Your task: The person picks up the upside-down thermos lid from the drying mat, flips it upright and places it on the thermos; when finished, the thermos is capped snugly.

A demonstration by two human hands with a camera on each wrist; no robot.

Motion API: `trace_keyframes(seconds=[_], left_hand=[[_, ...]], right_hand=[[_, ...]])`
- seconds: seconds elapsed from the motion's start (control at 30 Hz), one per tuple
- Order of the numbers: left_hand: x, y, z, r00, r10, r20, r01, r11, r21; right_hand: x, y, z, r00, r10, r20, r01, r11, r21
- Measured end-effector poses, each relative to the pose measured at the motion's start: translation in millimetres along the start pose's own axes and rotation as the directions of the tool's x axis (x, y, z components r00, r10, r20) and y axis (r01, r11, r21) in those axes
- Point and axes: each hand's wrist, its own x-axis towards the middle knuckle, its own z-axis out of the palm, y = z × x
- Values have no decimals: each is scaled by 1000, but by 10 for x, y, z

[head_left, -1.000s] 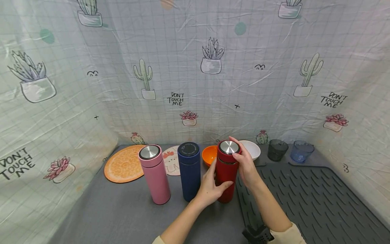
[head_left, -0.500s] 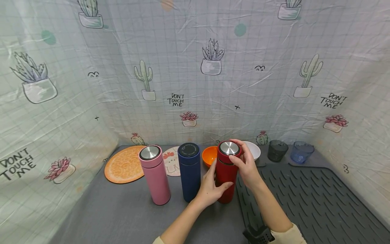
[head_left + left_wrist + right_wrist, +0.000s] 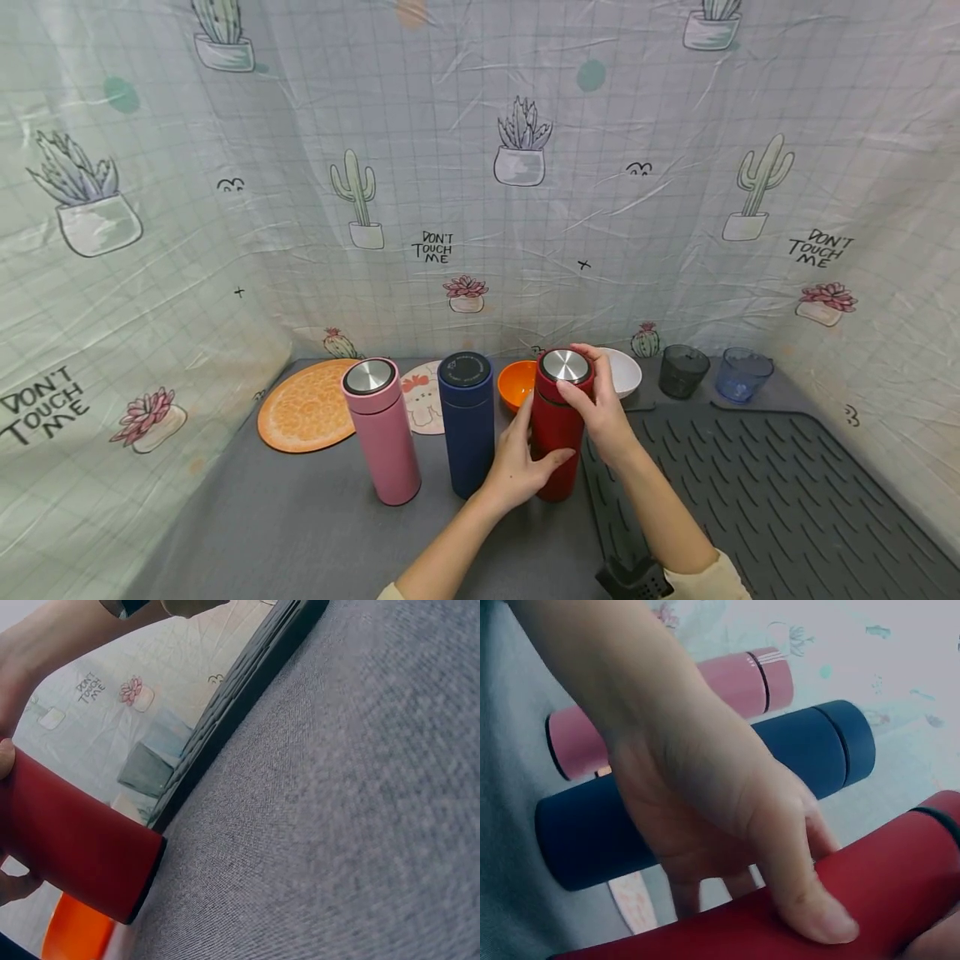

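Note:
A red thermos bottle (image 3: 557, 433) with a silver-topped lid (image 3: 566, 367) stands upright on the grey table. My left hand (image 3: 519, 467) grips its body from the left, thumb across the front. Around the lid, my right hand (image 3: 606, 408) curls its fingers at the far side and its thumb at the near side. Just left of the left hand stands a navy blue thermos (image 3: 467, 433), and a pink thermos (image 3: 384, 442) stands further left. In the left wrist view the red bottle's base (image 3: 146, 881) meets the cloth.
Behind the bottles lie an orange-slice mat (image 3: 307, 408), a cartoon mat (image 3: 423, 404), an orange bowl (image 3: 516, 385) and a white bowl (image 3: 624, 373). A dark glass (image 3: 683, 372) and a blue glass (image 3: 742, 375) stand at back right. A ridged drying mat (image 3: 757, 492) covers the right side.
My right hand has turned around the lid, its thumb shifting left across the near side. The left hand and the bottles keep their places.

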Motion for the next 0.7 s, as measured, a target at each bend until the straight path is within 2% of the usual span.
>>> trace_keyframes(seconds=[0.1, 0.17, 0.3, 0.33, 0.43, 0.63, 0.7], left_hand=[[-3, 2, -3, 1000, -2, -6, 2, 1000, -10], [-5, 4, -3, 1000, -5, -9, 5, 1000, -10], [-5, 13, 3, 1000, 14, -18, -14, 1000, 16], [-6, 71, -5, 1000, 11, -18, -11, 1000, 21], [-9, 71, 0, 1000, 11, -21, -11, 999, 39], [-11, 14, 7, 1000, 7, -23, -5, 999, 51], [-13, 17, 5, 1000, 6, -23, -5, 999, 51]], right_hand=[[1, -11, -11, 999, 25, 36, -27, 999, 35], [3, -11, -9, 1000, 23, 9, -24, 999, 49], [-5, -15, 30, 999, 15, -51, -15, 1000, -6], [-10, -27, 38, 999, 20, -49, -21, 1000, -19], [-12, -39, 25, 1000, 26, -9, -26, 1000, 0], [-5, -14, 18, 998, 43, -36, -44, 998, -39], [-5, -19, 16, 999, 51, -11, -51, 998, -33]])
